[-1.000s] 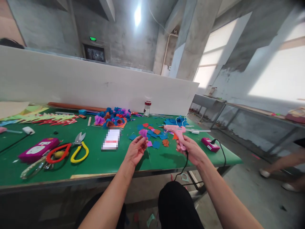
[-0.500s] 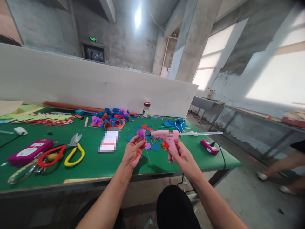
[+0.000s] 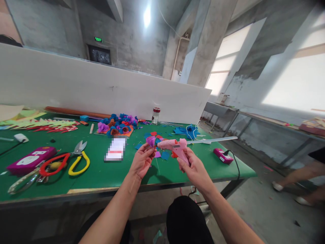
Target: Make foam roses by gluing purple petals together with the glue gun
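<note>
Glue gun [image 3: 175, 145] moved left, nozzle [image 3: 156, 145] at purple flower [image 3: 150, 140]; left hand [image 3: 142, 159] pinching flower from below, right hand [image 3: 195, 167] clasping handle [image 3: 183, 156].

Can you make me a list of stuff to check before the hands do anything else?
1. Purple paper piece held: ok, the left hand pinches it.
2. Pink glue gun held: ok, the right hand has it by the handle.
3. Glue stick in the gun: ok, a long length sticks out of the back.
4. Nozzle well away from the left hand: not ok, it is right next to it.
5. Gun hot enough: cannot tell, heat doesn't show.
6. Red-and-yellow-handled cutters out of the way: ok, they lie apart from both hands.
</note>
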Demonstrator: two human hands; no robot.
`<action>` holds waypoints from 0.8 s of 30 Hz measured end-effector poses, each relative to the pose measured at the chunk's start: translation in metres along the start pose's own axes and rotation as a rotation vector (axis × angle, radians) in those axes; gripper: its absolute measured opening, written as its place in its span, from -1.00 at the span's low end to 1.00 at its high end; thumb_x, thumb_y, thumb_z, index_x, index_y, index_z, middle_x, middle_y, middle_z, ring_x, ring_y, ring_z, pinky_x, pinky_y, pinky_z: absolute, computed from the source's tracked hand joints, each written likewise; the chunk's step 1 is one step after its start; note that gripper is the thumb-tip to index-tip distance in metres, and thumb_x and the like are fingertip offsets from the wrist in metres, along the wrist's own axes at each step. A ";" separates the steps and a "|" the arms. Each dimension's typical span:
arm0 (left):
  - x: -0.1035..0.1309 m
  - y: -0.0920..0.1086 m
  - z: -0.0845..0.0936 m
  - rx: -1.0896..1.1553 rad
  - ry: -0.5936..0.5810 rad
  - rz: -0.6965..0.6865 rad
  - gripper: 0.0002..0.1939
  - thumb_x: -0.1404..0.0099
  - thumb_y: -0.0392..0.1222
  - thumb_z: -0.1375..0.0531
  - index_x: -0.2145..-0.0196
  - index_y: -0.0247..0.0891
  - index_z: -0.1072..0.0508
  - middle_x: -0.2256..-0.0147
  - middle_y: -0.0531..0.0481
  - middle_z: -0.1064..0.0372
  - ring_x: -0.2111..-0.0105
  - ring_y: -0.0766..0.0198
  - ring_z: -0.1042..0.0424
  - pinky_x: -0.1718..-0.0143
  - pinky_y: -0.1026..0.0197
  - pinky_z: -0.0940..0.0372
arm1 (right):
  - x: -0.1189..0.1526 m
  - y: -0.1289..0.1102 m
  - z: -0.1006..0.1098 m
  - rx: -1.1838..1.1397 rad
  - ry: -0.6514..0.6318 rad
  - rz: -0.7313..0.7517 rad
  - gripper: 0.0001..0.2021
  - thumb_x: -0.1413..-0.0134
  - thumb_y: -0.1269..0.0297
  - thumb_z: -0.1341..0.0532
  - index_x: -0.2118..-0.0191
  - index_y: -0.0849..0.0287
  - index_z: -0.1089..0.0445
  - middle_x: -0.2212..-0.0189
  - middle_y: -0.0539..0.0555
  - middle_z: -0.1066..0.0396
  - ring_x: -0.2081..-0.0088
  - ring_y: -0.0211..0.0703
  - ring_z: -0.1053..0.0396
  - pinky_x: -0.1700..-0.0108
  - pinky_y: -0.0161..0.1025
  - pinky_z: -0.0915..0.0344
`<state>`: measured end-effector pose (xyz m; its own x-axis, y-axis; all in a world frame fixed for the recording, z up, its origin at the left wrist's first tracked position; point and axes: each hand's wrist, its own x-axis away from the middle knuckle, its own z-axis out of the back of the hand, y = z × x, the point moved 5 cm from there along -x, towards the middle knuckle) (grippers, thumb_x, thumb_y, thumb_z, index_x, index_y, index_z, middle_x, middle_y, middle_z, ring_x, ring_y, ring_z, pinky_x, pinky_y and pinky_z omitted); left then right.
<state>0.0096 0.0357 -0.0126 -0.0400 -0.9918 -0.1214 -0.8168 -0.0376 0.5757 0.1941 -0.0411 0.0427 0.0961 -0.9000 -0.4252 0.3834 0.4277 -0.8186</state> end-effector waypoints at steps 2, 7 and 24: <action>0.000 0.000 0.000 -0.001 -0.002 0.001 -0.59 0.14 -0.45 -0.45 0.28 -0.32 -0.50 0.41 -0.05 -0.55 0.46 0.35 -0.52 0.39 0.39 -0.39 | 0.000 -0.002 0.001 0.032 0.007 0.016 -0.65 -0.16 0.11 -0.11 0.02 0.21 -0.22 0.43 0.01 -0.30 0.52 -0.24 -0.27 0.46 -0.27 -0.24; 0.001 -0.001 -0.001 -0.014 -0.012 0.005 -0.60 0.13 -0.44 -0.44 0.27 -0.32 -0.50 0.40 -0.07 -0.56 0.46 0.36 -0.51 0.39 0.39 -0.39 | 0.001 -0.008 0.001 0.078 0.016 0.051 -0.72 -0.18 0.13 -0.09 0.07 0.20 -0.23 0.40 0.02 -0.30 0.51 -0.24 -0.27 0.45 -0.27 -0.26; 0.002 -0.003 -0.001 -0.028 -0.018 0.012 -0.61 0.08 -0.46 -0.41 0.25 -0.30 -0.49 0.42 -0.01 -0.54 0.46 0.38 -0.50 0.39 0.39 -0.37 | 0.003 -0.009 -0.002 0.128 0.049 0.088 -0.74 -0.18 0.14 -0.09 0.13 0.19 -0.32 0.31 0.08 -0.35 0.48 -0.23 -0.28 0.45 -0.29 -0.25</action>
<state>0.0125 0.0339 -0.0137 -0.0607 -0.9898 -0.1290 -0.8001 -0.0291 0.5992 0.1893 -0.0473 0.0480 0.0904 -0.8530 -0.5140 0.4901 0.4875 -0.7226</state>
